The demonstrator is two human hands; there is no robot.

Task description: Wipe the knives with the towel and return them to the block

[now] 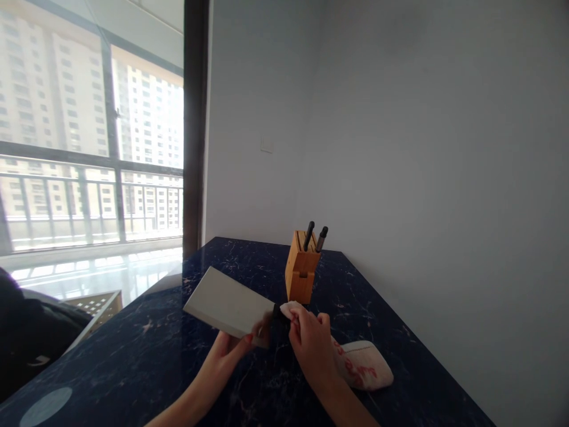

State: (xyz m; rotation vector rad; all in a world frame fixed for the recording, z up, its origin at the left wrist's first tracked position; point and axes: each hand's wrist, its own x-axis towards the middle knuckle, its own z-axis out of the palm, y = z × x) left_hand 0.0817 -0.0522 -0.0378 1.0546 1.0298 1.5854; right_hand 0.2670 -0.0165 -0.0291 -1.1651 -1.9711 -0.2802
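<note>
A wide rectangular cleaver blade [229,307] with a dark handle [280,323] is raised a little above the dark marble counter [249,279]. My left hand [229,353] is shut on the cleaver near the blade's heel, with its fingers partly over the steel. My right hand [311,347] pinches a white cloth with red markings [362,365] against the cleaver near the handle. Most of that cloth trails down onto the counter. Behind the hands stands a wooden knife block [302,267] holding two dark-handled knives [309,235].
A dark bag or garment [26,335] fills the lower left. A pale round mat [47,406] lies on the counter's near left corner. The counter's right side meets a white wall [422,148]. Floor-to-ceiling windows [89,142] and a balcony railing lie to the left.
</note>
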